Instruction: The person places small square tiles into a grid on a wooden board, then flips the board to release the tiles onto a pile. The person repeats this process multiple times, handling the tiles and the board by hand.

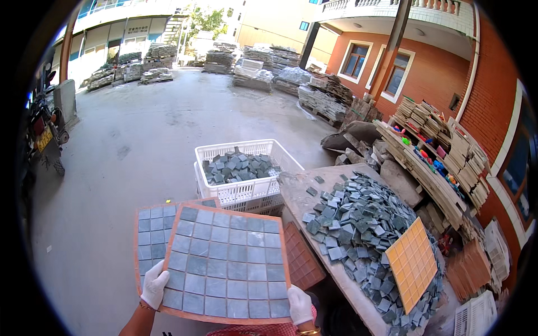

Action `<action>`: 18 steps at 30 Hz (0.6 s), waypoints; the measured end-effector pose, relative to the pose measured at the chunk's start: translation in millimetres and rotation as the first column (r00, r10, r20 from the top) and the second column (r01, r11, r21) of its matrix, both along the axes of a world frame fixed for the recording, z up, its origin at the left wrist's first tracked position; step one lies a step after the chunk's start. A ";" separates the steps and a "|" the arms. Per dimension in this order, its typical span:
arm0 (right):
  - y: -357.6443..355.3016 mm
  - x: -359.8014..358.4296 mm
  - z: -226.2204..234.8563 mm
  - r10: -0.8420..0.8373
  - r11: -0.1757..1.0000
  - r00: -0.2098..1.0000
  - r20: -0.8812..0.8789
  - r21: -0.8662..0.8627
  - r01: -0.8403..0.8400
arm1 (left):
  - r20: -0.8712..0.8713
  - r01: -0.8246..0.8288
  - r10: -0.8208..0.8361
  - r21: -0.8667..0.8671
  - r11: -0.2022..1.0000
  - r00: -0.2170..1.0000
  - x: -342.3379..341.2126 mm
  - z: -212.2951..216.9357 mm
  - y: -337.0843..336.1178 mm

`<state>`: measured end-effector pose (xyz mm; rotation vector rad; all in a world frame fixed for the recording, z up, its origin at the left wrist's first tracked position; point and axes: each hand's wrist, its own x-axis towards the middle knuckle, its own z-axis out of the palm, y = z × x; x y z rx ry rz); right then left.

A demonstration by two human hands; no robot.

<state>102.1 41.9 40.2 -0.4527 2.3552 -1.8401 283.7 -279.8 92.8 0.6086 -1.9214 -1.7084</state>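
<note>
Both my hands wear white gloves. My left hand [154,284] grips the left edge of an orange-brown grid tray filled with square grey-green stone tiles [227,260]. My right hand [300,304] is closed on the same tray's lower right edge. The tray is held in front of me, with tiles filling its compartments. Behind it, to the left, a second tiled tray [150,227] is partly covered. The fingers under the held tray are hidden.
A table [297,187] at right bears a heap of loose stone tiles [364,224] and an empty yellow grid tray [412,263]. Beyond my tray stands a white plastic crate [280,151] of tiles. A brown grid tray [300,257] leans beside the table. Stacked stone slabs [330,101] stand farther off.
</note>
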 end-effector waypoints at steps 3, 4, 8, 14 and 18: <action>-77.9 -26.6 -2.6 0.130 0.979 0.983 -0.126 0.172 -0.107 | 0.040 -0.152 0.155 -0.083 0.985 0.987 33.7 -15.3 -44.2; -97.6 -30.0 -3.8 0.160 0.972 0.978 -0.138 0.196 -0.131 | 0.056 -0.196 0.202 -0.106 0.975 0.978 41.0 -21.1 -52.4; -148.5 -53.8 -5.1 0.245 0.945 0.947 -0.208 0.270 -0.185 | -0.032 -0.310 0.309 -0.099 0.945 0.951 32.2 -41.3 -71.5; -177.9 -71.4 -5.9 0.363 0.835 0.909 -0.205 0.504 -0.220 | 0.213 -0.274 0.373 -0.383 0.882 0.903 31.1 -55.8 -101.9; -184.0 -74.4 2.8 0.456 0.737 0.875 -0.163 0.620 -0.268 | 0.304 -0.199 0.429 -0.569 0.798 0.850 40.9 -48.0 -107.3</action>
